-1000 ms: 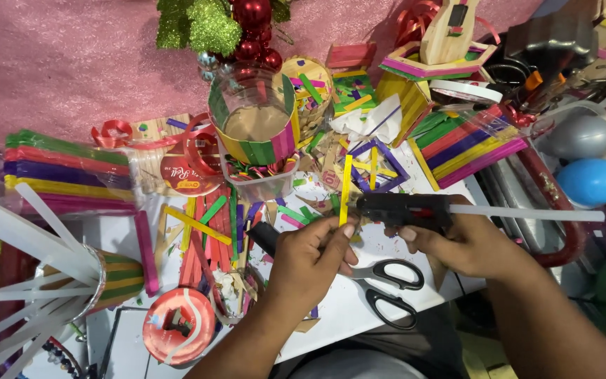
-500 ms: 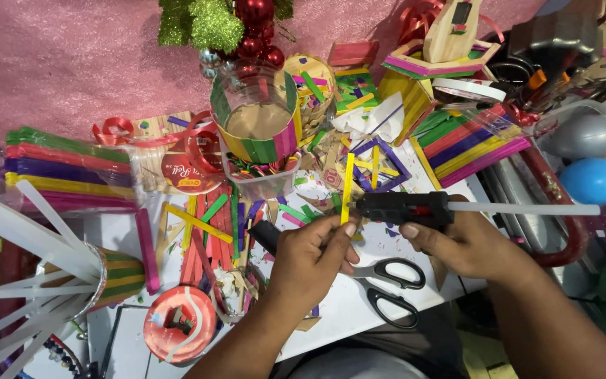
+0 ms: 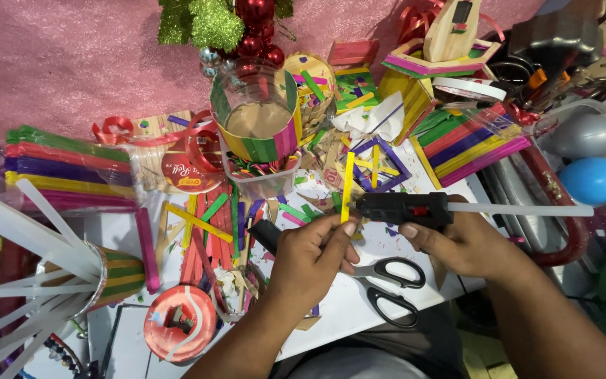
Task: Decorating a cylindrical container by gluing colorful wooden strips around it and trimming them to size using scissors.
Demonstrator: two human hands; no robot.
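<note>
Head view. The right hand [image 3: 468, 245] grasps a black glue gun [image 3: 405, 208] at frame centre, fingers wrapped under the body, thumb on its near side. A white glue stick [image 3: 527, 209] projects from the rear of the gun toward 3 o'clock. The nozzle points toward 9 o'clock.

The left hand [image 3: 313, 263] pinches the lower end of a yellow craft stick [image 3: 347, 186] between thumb and fingertips. The stick stands nearly upright in the frame, running toward 12 o'clock, and its lower end is just beside the gun nozzle; contact between the two cannot be confirmed.

Black-handled scissors [image 3: 387, 281] lie on the white worktop [image 3: 345, 309] at 6 o'clock of the gun, between the two hands. A clear jar [image 3: 255, 130] banded with coloured sticks stands at 11 o'clock of the gun. Loose coloured sticks [image 3: 205, 224] lie at 9 o'clock of the left hand. Bundled packs of coloured sticks [image 3: 71, 165] sit at far 9 o'clock. A red tape roll [image 3: 180, 324] lies at 8 o'clock. A blue balloon [image 3: 593, 180] rests at 3 o'clock, beside a grey balloon [image 3: 587, 135].
</note>
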